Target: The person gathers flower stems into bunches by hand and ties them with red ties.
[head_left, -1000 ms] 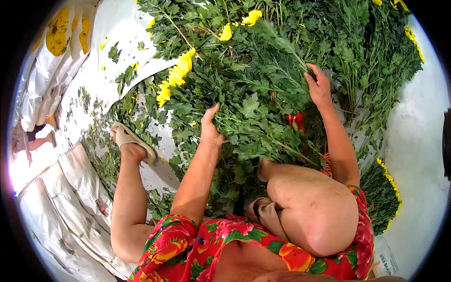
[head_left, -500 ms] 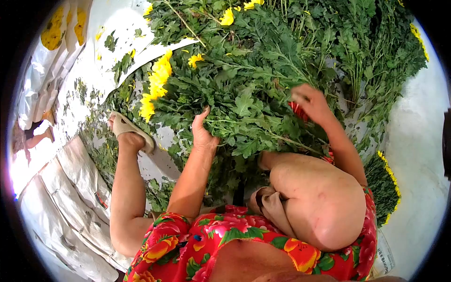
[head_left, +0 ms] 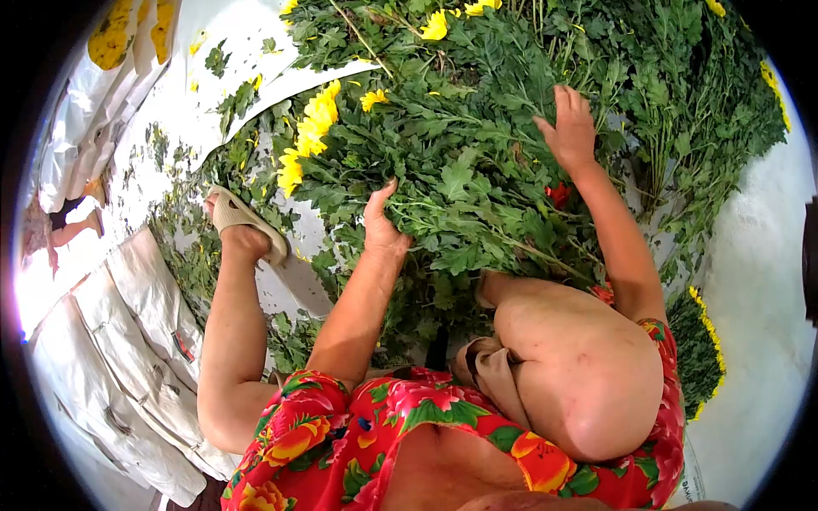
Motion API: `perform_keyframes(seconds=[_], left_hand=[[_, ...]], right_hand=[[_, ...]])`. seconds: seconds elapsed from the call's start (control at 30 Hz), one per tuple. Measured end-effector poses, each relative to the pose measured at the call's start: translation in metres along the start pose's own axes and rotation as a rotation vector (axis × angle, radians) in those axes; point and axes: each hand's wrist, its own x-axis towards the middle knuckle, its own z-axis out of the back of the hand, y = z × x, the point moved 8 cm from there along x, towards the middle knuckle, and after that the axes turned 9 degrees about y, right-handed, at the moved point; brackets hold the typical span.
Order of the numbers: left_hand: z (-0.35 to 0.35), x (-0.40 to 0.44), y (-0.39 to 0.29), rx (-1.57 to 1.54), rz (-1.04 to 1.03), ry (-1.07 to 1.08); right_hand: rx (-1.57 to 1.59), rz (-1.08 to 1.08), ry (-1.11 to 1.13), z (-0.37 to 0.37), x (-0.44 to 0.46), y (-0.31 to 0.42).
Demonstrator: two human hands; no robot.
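Note:
My left hand [head_left: 385, 223] is wrapped round a bunch of yellow chrysanthemums [head_left: 456, 183]. Its thumb lies on top of the leaves, and the other fingers are hidden beneath. The yellow flower heads [head_left: 308, 134] are lined up at the bunch's left end, and the stems run right, above my bent knee. Over the leafy stems farther forward, my right hand [head_left: 571, 134] is stretched out with its fingers extended and nothing visible in it. Something red [head_left: 559, 195] shows among the leaves below that hand; I cannot make out what it is.
Loose chrysanthemum stems [head_left: 656, 94] are heaped ahead and to the right. A tied-looking bunch with yellow heads [head_left: 705, 353] lies by my right side. White wrapped bundles [head_left: 128, 375] lie at the left. Leaf scraps litter the floor around my sandalled foot [head_left: 247, 223].
My right hand has moved forward, away from the red thing, and its curled fingers have straightened. My left hand keeps its hold on the bunch. The view has shifted slightly.

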Motion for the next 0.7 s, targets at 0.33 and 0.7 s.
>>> perform_keyframes(seconds=[0.33,0.7], left_hand=[[0.018,-0.007,-0.002,-0.03,0.011,-0.062],[0.004,0.008,0.001,0.023,0.043,-0.02]], right_hand=[[0.116,-0.08,0.075,0.014,0.002,0.0],[-0.03,0.058,0.26,-0.029,0.022,0.005]])
